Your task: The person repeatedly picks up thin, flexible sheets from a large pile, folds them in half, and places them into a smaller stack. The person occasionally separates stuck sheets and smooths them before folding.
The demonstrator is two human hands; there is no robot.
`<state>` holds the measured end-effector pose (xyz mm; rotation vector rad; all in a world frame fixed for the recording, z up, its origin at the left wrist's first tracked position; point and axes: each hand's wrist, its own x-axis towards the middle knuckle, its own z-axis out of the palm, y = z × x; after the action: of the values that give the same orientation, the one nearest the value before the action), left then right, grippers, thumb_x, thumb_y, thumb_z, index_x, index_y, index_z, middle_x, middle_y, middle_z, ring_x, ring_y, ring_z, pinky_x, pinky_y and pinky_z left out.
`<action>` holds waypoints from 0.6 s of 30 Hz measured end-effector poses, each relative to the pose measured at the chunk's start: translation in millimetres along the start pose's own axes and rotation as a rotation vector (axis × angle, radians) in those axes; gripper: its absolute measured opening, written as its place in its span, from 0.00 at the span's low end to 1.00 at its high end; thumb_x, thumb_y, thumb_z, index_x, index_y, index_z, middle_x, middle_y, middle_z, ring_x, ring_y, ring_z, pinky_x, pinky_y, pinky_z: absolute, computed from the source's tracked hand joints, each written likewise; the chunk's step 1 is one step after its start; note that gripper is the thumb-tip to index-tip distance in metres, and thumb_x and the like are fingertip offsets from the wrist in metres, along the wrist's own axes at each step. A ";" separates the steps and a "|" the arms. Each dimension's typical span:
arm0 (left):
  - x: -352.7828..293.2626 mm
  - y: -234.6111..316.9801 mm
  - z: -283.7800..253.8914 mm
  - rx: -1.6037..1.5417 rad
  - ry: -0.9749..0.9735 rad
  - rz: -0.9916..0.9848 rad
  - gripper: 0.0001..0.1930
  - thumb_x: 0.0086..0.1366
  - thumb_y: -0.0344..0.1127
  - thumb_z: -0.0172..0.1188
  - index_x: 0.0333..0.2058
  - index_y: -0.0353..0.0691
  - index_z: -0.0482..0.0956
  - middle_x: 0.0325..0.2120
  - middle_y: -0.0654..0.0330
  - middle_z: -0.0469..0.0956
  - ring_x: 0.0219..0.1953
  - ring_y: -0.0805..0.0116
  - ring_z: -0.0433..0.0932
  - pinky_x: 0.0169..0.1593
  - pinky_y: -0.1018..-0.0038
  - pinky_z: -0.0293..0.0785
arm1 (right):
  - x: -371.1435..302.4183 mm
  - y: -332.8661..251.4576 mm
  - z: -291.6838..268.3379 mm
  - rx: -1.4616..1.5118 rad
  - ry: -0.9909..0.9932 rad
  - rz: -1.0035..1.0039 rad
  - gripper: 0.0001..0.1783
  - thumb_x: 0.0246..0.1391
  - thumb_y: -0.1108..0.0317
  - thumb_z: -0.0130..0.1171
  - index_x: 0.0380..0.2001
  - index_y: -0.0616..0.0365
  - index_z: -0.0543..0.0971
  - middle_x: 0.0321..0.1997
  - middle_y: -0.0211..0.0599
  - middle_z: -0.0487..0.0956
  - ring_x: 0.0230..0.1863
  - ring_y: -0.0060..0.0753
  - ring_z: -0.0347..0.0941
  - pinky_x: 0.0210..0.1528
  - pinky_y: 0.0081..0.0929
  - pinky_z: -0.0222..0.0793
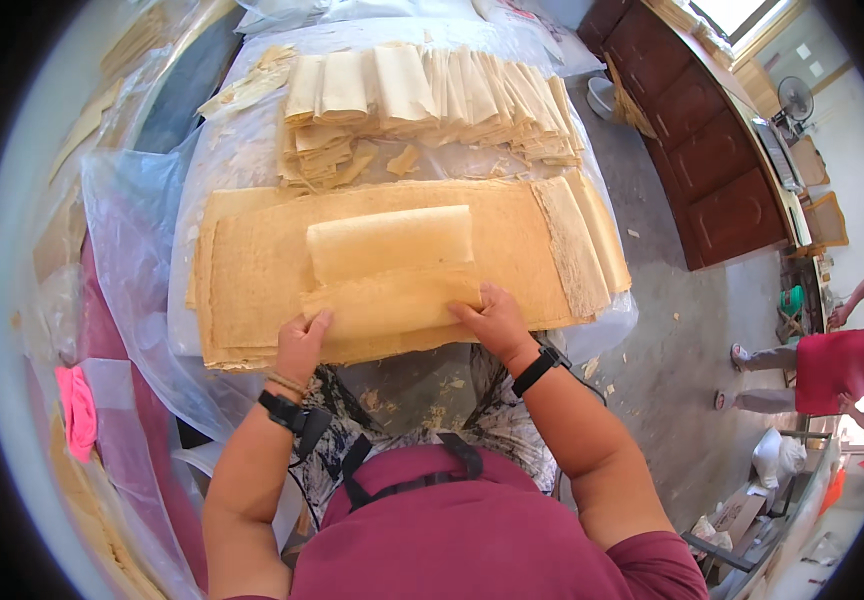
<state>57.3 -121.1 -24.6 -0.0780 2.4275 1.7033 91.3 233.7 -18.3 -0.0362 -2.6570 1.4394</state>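
A thin, yellowish-tan sheet [384, 303] lies across the middle of a stack of large sheets [252, 250] in front of me. My left hand [302, 342] pinches its near left corner between thumb and fingers. At its right end, my right hand [497, 322] grips the near edge, thumb on top. Just beyond the held part is a paler folded strip [392, 240]; whether the two are one piece I cannot tell. The big stack has rough, fibrous edges and reaches past both hands. Under the sheet, some of my fingertips are hidden.
Behind the stack, many folded sheets [402, 90] stand in a packed row, with broken scraps [404, 160] in front. Plastic film [137, 220] hangs at the left, near a pink cloth [77, 412]. Dark red cabinets [712, 140] and a person in a red apron [847, 368] are at the right.
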 end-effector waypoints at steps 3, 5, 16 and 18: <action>5.8 2.1 22.9 0.253 0.211 0.136 0.18 0.71 0.49 0.61 0.37 0.36 0.82 0.23 0.46 0.80 0.27 0.48 0.81 0.33 0.58 0.72 | 2.7 -9.5 4.5 -0.280 0.058 0.040 0.18 0.54 0.58 0.71 0.37 0.64 0.85 0.36 0.50 0.83 0.41 0.55 0.80 0.42 0.40 0.75; 7.5 17.4 31.8 0.373 0.286 0.216 0.20 0.72 0.51 0.58 0.34 0.37 0.80 0.22 0.43 0.78 0.28 0.44 0.80 0.32 0.55 0.73 | 0.3 -25.1 1.4 -0.324 0.101 0.007 0.18 0.51 0.56 0.72 0.28 0.62 0.82 0.33 0.51 0.82 0.37 0.57 0.78 0.40 0.46 0.74; 14.3 36.7 37.9 0.868 0.263 0.059 0.16 0.67 0.51 0.62 0.38 0.43 0.79 0.28 0.47 0.83 0.31 0.43 0.82 0.33 0.50 0.75 | -8.1 -53.8 0.7 -0.590 -0.119 -0.505 0.36 0.52 0.56 0.71 0.65 0.44 0.73 0.74 0.40 0.67 0.74 0.55 0.60 0.74 0.52 0.55; 13.8 49.0 38.5 0.911 0.285 0.087 0.17 0.64 0.49 0.66 0.43 0.44 0.81 0.38 0.48 0.83 0.40 0.47 0.82 0.39 0.53 0.76 | -5.9 -46.7 -0.1 -0.546 -0.254 -0.492 0.35 0.53 0.56 0.70 0.64 0.43 0.73 0.74 0.39 0.67 0.75 0.54 0.59 0.75 0.54 0.53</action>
<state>41.1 -67.4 5.8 -0.0944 3.1966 0.4873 98.9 207.8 20.2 0.7352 -2.8768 0.5859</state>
